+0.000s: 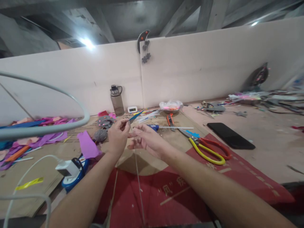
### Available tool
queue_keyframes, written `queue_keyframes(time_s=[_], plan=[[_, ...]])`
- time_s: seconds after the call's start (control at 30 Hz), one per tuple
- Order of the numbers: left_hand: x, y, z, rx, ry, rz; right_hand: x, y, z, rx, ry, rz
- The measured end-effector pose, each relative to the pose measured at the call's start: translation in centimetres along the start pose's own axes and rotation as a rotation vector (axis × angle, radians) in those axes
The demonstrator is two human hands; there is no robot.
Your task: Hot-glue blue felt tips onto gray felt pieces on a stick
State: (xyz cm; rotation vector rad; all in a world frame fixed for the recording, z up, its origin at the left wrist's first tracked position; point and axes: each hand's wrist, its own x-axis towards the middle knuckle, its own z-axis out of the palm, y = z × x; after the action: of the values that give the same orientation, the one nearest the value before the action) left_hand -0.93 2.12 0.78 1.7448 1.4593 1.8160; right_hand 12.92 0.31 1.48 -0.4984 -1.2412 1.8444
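Note:
My left hand is closed in a pinch on a small dark-blue pointed piece, its tip pointing up and right; I cannot tell its material. Close beside it, my right hand has thumb and forefinger together at a thin pale string. From between the hands the string runs down towards me over red printed card. Left of my hands lie a small ball of grey yarn and a grey piece with orange dots. Behind my right hand shows part of a blue tool with a white stick.
Scissors with red and yellow handles and a black phone lie to the right. At the back stand a bottle and a bowl. Left are coloured scraps, a power strip and a pale curved tube.

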Motion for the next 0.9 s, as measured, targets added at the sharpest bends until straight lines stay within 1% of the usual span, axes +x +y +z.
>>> queue_keyframes(time_s=[0.07,0.13,0.2,0.27,0.4,0.6,0.9], plan=[[0.0,0.0,0.2,-0.096,-0.027,-0.05,0.0,-0.1,0.0,0.033,0.013,0.012],[0.1,-0.1,0.4,-0.266,-0.039,-0.137,0.0,-0.3,-0.6,0.015,0.056,0.019],[0.2,-0.3,0.7,-0.416,-0.036,-0.223,0.1,-0.6,-1.2,-0.033,0.119,0.004],[0.2,-0.4,0.8,-0.497,-0.043,-0.28,0.3,-0.7,-1.6,-0.108,0.195,-0.035],[0.1,0.0,0.8,-0.57,-0.08,-0.341,0.7,-0.4,-2.2,-0.24,0.3,-0.126],[0.0,0.2,0.6,-0.653,-0.163,-0.375,1.4,0.1,-3.0,-0.363,0.38,-0.165],[0.1,0.4,0.7,-0.621,-0.135,-0.375,2.0,0.3,-3.8,-0.548,0.44,-0.292]])
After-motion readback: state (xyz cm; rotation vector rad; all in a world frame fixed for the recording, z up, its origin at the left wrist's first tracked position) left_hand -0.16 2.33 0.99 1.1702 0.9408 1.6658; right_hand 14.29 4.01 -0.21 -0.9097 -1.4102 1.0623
